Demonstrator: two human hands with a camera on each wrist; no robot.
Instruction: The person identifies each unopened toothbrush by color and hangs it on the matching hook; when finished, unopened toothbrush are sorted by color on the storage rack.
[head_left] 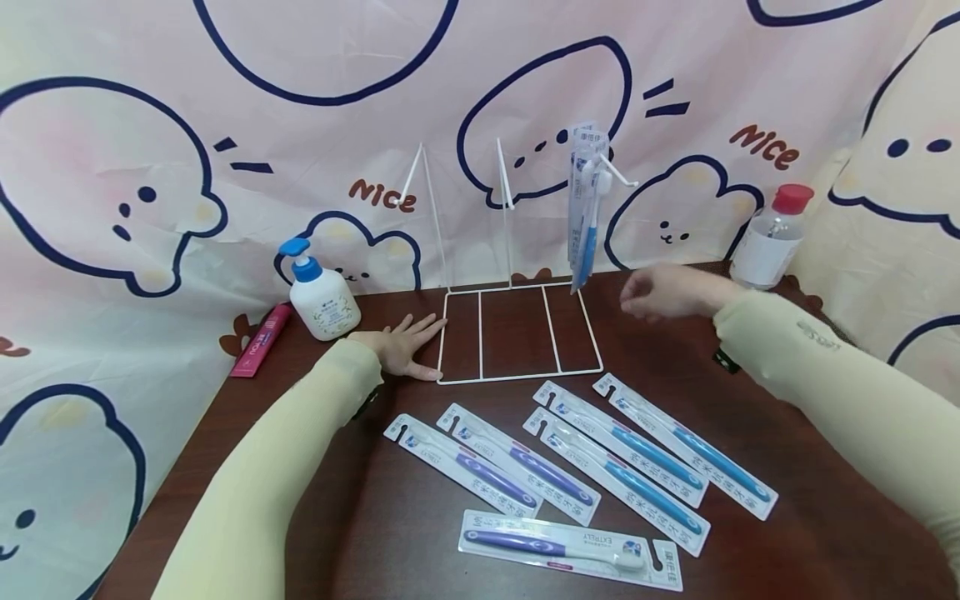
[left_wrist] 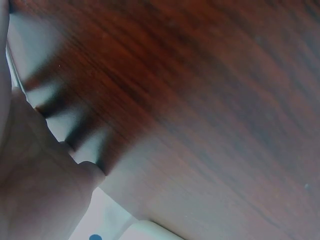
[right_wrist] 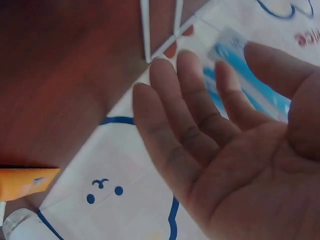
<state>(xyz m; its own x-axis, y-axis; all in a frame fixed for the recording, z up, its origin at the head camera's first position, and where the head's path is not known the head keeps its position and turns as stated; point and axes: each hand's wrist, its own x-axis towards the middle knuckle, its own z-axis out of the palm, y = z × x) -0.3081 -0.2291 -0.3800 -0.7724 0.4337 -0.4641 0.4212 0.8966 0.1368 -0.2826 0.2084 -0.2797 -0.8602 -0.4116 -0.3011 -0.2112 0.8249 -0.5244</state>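
Observation:
A white wire rack [head_left: 517, 333] stands on the dark wood table [head_left: 390, 533], its base flat and hooks rising behind. One packaged blue toothbrush [head_left: 585, 217] hangs from the right hook; the same pack [right_wrist: 250, 85] shows behind my fingers in the right wrist view. My left hand [head_left: 401, 346] lies flat on the table, fingers straight, touching the rack's left edge. My right hand [head_left: 660, 292] hovers empty and relaxed just right of the hanging pack. Several packaged toothbrushes [head_left: 622, 458], blue and purple, lie in front of the rack.
A white pump bottle with a blue top [head_left: 321, 296] and a pink tube [head_left: 261, 340] sit at the back left. A clear bottle with a red cap [head_left: 772, 237] stands at the back right. A cartoon-print cloth [head_left: 225, 125] hangs behind.

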